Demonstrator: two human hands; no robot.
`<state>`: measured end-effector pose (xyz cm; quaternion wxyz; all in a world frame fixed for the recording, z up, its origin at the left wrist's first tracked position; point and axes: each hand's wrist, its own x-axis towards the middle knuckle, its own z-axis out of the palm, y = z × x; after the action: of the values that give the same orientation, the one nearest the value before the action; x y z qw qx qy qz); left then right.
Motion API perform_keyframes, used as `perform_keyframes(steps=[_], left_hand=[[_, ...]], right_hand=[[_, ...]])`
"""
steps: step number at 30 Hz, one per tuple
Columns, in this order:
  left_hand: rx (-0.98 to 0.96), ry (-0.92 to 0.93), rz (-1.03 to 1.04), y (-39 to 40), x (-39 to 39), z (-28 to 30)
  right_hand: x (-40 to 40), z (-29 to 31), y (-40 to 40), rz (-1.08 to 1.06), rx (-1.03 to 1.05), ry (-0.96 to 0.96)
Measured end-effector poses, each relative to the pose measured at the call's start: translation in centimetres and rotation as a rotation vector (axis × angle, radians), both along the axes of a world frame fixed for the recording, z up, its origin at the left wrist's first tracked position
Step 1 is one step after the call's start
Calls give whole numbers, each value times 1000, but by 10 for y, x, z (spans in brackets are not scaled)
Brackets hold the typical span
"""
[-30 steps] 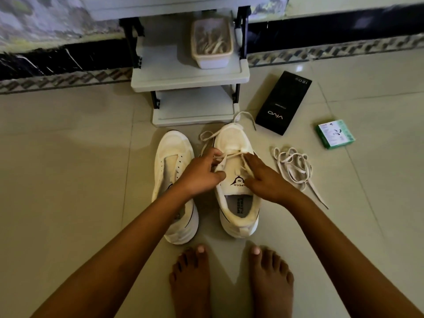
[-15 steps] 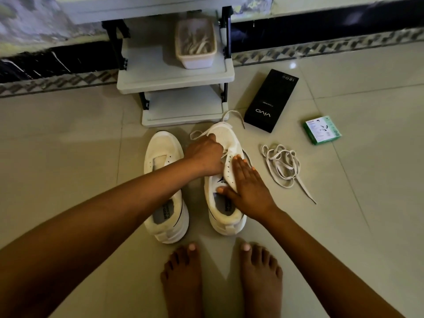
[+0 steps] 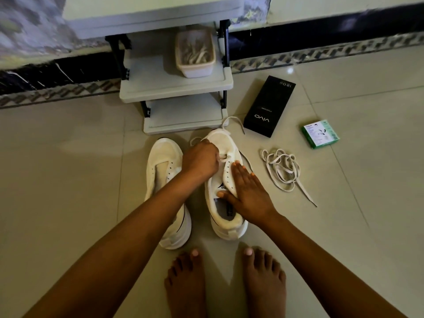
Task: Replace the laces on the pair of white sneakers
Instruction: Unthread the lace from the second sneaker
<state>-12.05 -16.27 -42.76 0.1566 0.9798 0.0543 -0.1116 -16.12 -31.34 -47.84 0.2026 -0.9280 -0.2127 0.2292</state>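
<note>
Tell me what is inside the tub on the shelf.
The pale plastic tub on the grey shelf rack holds a loose heap of pale shoelaces. Whatever lies beneath them, and the tub's bottom, is covered.

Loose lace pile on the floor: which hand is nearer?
Right. The right hand rests flat on the laced sneaker beside the loose lace pile; the left hand works farther away.

The scene is dim and warm-toned. A small glare spot sits on the floor tiles near the far wall. Soft shadows pool around the sneakers. The upper corners look smeared, perhaps by motion, and straight lines bow outward at the edges.
</note>
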Motion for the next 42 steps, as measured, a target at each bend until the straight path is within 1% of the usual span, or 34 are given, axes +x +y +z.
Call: perform_keyframes(steps=[1, 3, 6, 7, 8, 10, 11, 15, 17, 19, 21, 22, 23, 26, 27, 28, 30, 33, 35, 36, 37, 40, 41, 42], left_hand=[[-45, -12, -9, -1, 1, 0], [-237, 7, -4, 0, 2, 2], [-516, 67, 98, 1, -1, 9], [-557, 91, 113, 3, -2, 7], [-536, 117, 101, 5, -3, 5], [-313, 129, 17, 9, -3, -2], [-223, 105, 5, 11, -3, -4], [-122, 11, 66, 8, 1, -6], [-173, 27, 43, 8, 4, -3], [-365, 62, 36, 4, 3, 6], [-569, 77, 91, -2, 1, 17], [-615, 58, 120, -2, -1, 18], [-596, 36, 120, -2, -1, 15], [-291, 63, 16, 4, -2, 1], [-261, 82, 18, 6, -3, -5], [-275, 88, 47, 8, -3, -10], [-283, 45, 102, 7, -5, -15], [-247, -29, 105, 6, -4, -15], [-266, -37, 99, 7, -3, -11], [-316, -14, 97, 7, -4, -8], [-407, 17, 97, 6, -5, -3], [-741, 70, 119, -1, -8, 19], [-795, 60, 147, -2, -8, 22], [-770, 36, 158, -1, -6, 23]], right_hand=[[0, -1, -1, -2, -6, -9], [0, -4, -1, 8, -15, -21], [0, -4, 1, 17, -5, -20], [1, -3, 2, 20, -6, -19], [2, -3, 2, 22, -9, -17], [2, -3, 3, 15, -10, -16], [2, -3, 3, 11, -11, -14], [1, -5, 3, 3, -19, -30], [1, -6, 4, 7, -26, -31], [2, -6, 4, 18, -37, -30], [2, -6, 4, 17, -35, -34], [1, -6, 4, 15, -34, -33], [1, -6, 4, 12, -29, -32], [1, -6, 3, -5, -9, -41], [0, -7, 3, -11, -3, -44], [0, -7, 3, -11, -2, -48], [0, -6, 3, 0, -21, -59], [0, -6, 3, 11, -43, -72], [1, -6, 3, 19, -56, -72], [1, -6, 3, 23, -64, -75], [1, -6, 3, 29, -71, -80], [1, -6, 4, 30, -67, -83], [1, -6, 4, 29, -63, -78], [2, -6, 4, 27, -59, -77]])
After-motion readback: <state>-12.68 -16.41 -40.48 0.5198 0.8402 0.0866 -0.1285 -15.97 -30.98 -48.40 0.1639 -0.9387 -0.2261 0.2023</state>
